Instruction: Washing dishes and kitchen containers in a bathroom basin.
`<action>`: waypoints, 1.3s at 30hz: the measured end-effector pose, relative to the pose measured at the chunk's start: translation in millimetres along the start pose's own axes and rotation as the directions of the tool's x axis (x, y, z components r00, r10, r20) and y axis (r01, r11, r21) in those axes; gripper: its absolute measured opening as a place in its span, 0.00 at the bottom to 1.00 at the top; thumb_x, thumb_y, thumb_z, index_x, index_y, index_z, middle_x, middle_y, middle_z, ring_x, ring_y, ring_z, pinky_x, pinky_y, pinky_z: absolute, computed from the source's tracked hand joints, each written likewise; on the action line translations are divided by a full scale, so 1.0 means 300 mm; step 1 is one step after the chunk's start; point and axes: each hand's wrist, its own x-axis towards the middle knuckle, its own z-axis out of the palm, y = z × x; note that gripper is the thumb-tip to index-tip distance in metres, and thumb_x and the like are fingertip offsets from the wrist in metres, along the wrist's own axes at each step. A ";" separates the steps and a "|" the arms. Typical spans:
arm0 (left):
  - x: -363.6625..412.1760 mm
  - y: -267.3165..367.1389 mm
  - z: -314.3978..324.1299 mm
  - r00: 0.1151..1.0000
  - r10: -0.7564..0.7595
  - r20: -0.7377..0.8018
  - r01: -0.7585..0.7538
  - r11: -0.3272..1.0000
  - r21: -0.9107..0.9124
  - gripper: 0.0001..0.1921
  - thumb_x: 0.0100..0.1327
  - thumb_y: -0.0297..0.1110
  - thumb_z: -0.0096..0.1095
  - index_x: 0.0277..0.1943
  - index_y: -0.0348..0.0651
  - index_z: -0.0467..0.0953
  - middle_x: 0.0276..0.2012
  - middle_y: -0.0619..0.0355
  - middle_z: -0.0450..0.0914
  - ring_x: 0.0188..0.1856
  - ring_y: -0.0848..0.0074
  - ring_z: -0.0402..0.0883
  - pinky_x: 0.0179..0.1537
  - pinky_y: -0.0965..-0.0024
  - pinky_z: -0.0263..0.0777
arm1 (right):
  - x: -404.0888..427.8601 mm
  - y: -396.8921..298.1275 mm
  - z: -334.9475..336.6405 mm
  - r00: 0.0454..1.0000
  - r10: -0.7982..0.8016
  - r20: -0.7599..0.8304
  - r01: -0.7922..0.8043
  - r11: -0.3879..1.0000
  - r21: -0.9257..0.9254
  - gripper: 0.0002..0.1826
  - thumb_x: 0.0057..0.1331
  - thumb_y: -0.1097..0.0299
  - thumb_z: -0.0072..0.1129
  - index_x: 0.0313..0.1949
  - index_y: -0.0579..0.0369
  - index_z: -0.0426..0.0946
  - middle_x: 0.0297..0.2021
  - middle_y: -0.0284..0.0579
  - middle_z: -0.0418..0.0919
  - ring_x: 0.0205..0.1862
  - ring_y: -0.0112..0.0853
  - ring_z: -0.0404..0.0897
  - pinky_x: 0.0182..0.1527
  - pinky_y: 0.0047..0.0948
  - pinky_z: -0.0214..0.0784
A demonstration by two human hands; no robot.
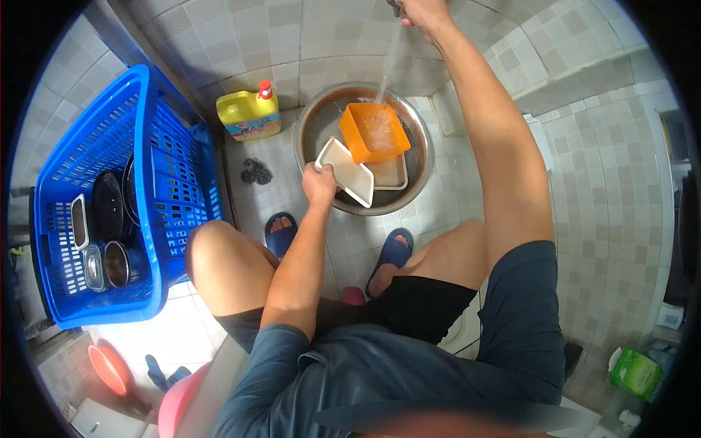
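My left hand (319, 185) grips the corner of a white plastic tray (346, 172), tilted over the rim of a round metal basin (421, 180). At the top edge my right hand (430, 19) is on a metal tap (394, 6), partly cut off by the frame. A stream of water (390, 65) falls from there into an orange plastic container (374, 133), which stands tilted in the basin. Another pale tray (391, 178) lies under the orange container, partly hidden. Water in the orange container is splashing.
A yellow detergent bottle (250, 117) with a red pump and a dark scouring pad (256, 171) are on the tiled floor left of the basin. A blue plastic basket (150, 219) with pans and containers stands farther left. Tiled walls rise behind the basin and at right.
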 end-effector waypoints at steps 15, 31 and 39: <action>-0.027 0.052 -0.016 0.997 -0.079 0.020 0.081 0.990 -0.113 0.17 0.59 0.31 0.58 0.47 0.26 0.77 0.35 0.41 0.84 0.30 0.60 0.87 0.24 0.63 0.83 | -0.036 -0.033 0.002 0.999 0.007 0.036 -0.010 0.996 0.091 0.18 0.63 0.71 0.54 0.53 0.57 0.73 0.27 0.41 0.76 0.23 0.27 0.72 0.19 0.28 0.64; -0.032 0.058 -0.018 0.999 -0.032 -0.006 0.032 0.996 -0.078 0.17 0.59 0.31 0.58 0.46 0.25 0.76 0.35 0.41 0.83 0.30 0.59 0.86 0.25 0.61 0.83 | -0.036 -0.027 -0.001 0.998 -0.039 0.050 0.036 0.997 0.072 0.15 0.63 0.73 0.51 0.50 0.57 0.72 0.26 0.40 0.75 0.22 0.27 0.73 0.19 0.28 0.64; -0.043 0.070 -0.011 0.997 -0.079 0.001 0.078 0.989 -0.127 0.18 0.60 0.29 0.57 0.49 0.24 0.75 0.38 0.41 0.83 0.31 0.59 0.87 0.23 0.62 0.85 | -0.029 -0.024 -0.011 0.998 -0.006 0.065 0.004 1.000 0.029 0.15 0.63 0.72 0.51 0.50 0.56 0.73 0.25 0.42 0.76 0.21 0.28 0.73 0.18 0.29 0.64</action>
